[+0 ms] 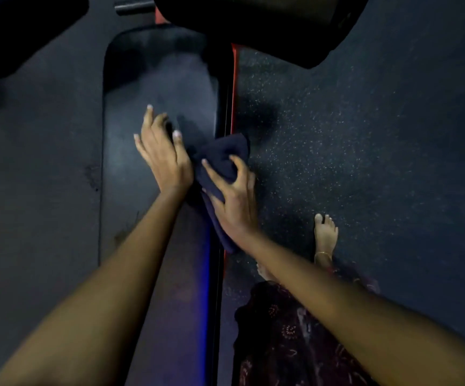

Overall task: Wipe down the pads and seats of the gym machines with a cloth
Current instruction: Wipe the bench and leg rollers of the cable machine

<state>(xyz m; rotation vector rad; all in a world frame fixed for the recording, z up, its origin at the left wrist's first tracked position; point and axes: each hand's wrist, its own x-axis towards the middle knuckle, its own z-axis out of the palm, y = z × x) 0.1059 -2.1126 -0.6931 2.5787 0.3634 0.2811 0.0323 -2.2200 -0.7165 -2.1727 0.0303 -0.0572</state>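
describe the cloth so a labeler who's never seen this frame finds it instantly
Start at the long black padded bench running up the middle-left of the speckled rubber floor. At its right edge, the right hand grips a crumpled dark navy cloth. It is the only soft, folded thing there; the open left hand is beside it.

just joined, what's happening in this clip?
A person is standing beside a long black padded gym bench, holding a dark navy cloth at the bench's right edge. The right hand has the cloth bunched in its grip. The left hand is next to it over the pad with fingers spread; whether it touches the cloth is unclear. A bare foot stands on the speckled rubber floor.
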